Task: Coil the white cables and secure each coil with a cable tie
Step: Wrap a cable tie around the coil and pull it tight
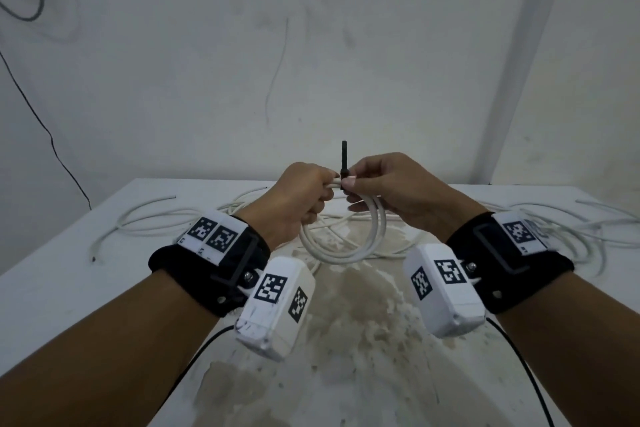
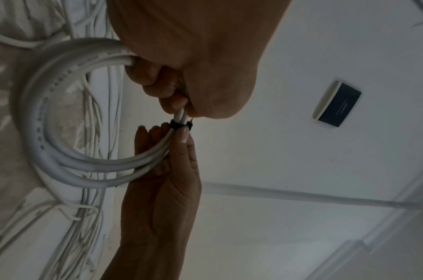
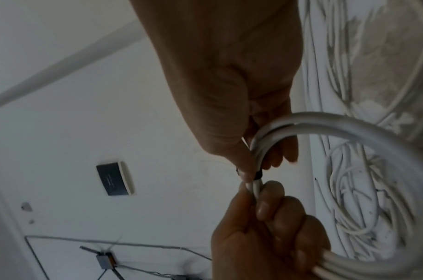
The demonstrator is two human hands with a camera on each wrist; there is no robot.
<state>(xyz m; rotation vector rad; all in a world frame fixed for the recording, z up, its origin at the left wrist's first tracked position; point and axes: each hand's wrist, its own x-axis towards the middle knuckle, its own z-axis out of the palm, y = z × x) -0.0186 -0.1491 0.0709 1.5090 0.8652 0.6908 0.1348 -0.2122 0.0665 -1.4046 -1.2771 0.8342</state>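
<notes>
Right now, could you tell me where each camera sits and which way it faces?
Head: worn on the head, looking forward and down at the table; both forearms, left hand and right hand show.
Left wrist: looks along the left hand at the white coil; the right hand shows too.
Right wrist: looks along the right hand towards the left hand.
All share the black cable tie.

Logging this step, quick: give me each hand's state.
Left hand: grips the coiled white cable.
Right hand: pinches the black plastic cable tie wrapped round that coil.
</notes>
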